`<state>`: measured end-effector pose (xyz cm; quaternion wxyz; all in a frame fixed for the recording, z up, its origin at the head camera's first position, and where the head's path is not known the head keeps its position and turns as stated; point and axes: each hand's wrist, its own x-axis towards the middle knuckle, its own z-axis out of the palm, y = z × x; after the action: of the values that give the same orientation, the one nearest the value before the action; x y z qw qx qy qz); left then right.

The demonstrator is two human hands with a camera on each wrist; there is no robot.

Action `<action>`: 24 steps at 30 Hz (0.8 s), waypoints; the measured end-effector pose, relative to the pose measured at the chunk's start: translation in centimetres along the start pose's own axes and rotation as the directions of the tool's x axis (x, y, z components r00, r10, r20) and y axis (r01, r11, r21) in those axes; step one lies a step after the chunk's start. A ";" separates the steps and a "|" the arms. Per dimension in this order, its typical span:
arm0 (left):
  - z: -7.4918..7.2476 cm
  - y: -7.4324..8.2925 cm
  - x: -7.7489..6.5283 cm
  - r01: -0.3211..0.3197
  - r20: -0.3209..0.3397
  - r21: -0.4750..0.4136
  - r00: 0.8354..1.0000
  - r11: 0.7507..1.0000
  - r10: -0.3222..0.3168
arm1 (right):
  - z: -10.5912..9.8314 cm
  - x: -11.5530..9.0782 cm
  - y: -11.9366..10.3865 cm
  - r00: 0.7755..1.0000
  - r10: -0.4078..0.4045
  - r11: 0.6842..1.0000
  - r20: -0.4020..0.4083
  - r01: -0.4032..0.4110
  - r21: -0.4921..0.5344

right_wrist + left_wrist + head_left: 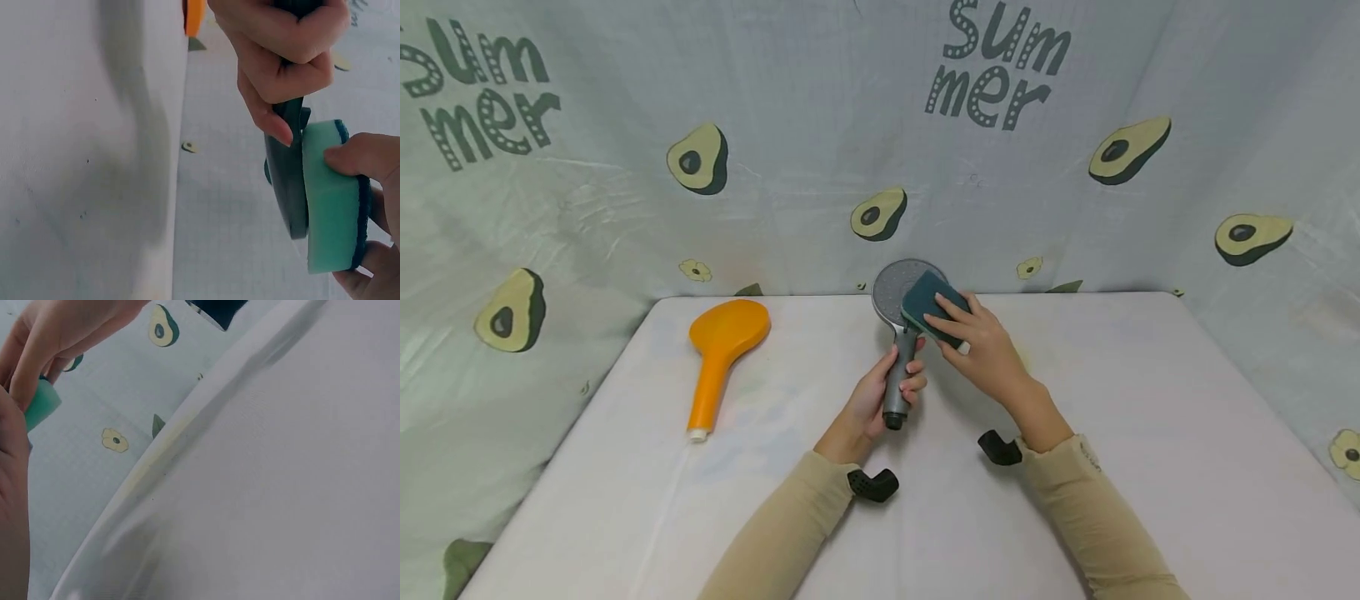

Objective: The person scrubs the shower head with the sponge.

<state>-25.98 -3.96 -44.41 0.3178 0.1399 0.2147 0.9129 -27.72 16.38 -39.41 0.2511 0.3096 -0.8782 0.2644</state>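
Note:
My left hand (880, 393) grips the handle of a grey shower head (897, 292), its fingers wrapped round it. The round spray face points up in the head view. My right hand (988, 346) holds a sponge (936, 302) with a dark green scouring side and a mint green foam side. Thumb and fingers pinch the sponge (334, 200) by its edges in the right wrist view. Its foam side lies against the spray face of the shower head (289, 187). In the left wrist view, only a corner of the sponge (42, 405) shows past the hands.
An orange shower-head-shaped object (724, 342) with a white end lies on the white-covered table (760, 517), to the left. Behind the table hangs a curtain (790, 100) printed with avocados and lettering. A black wrist device (874, 485) sits at each sleeve.

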 end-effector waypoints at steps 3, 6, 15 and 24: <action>0.1 0.1 0.3 -0.012 0.003 0.002 1.000 1.000 0.012 | -0.2 0.2 0.2 0.999 0.032 0.999 -0.015 -0.032 0.003; 0.2 0.1 0.5 0.000 0.011 0.002 1.000 1.000 0.000 | -0.6 0.2 0.5 0.990 0.131 0.991 -0.060 -0.131 0.000; -0.1 0.0 0.3 0.010 0.002 -0.021 1.000 1.000 -0.010 | 0.2 0.1 0.2 0.998 0.031 0.999 -0.063 -0.032 -0.010; -0.1 0.0 0.3 -0.006 0.012 -0.001 1.000 1.000 0.006 | -0.6 -0.1 0.9 0.985 0.154 0.988 -0.083 -0.156 -0.013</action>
<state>-26.24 -3.83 -44.43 0.3165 0.1459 0.2119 0.9130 -28.14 17.42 -39.28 0.2685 0.2268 -0.8911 0.2871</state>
